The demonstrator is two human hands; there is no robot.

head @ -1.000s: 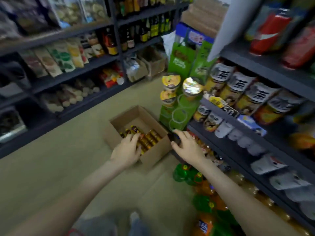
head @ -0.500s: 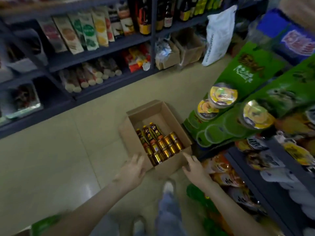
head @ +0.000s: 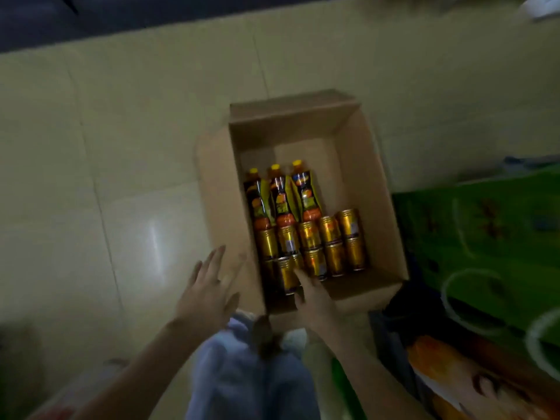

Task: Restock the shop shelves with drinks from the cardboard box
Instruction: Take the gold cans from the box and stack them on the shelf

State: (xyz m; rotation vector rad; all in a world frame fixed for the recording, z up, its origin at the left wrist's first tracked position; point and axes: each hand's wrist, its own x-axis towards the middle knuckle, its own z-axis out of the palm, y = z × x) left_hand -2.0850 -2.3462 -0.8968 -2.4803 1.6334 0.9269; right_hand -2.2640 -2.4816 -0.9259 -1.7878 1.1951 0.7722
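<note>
Most of the view is tiled floor [head: 121, 147], with a green display stand [head: 485, 231] at right. One cardboard box [head: 372, 192] sits open on the floor just beside the stand, in front of the person's knees.

Progress, my read: early to mid. The far half of the box bottom is bare and the near half is packed, so some stock has likely gone out. No shelf is in view to confirm that. Every drink I can see is in the box, so all of it is left to shelve.

Left hand [head: 209, 286]: flat, fingers spread, holds nothing, over the box's left flap.

Right hand [head: 313, 298]: reaching over the near wall, forefinger out toward a near-row can. No grip as far as the blur lets me tell.

Counts:
- Bottles [head: 283, 195]: 3, yellow caps, side by side, caps toward the far wall.
- Cans [head: 330, 230]: about 10, gold, in two rows of five at the near end. The near-left ones are partly hidden, so the count is approximate.
</note>
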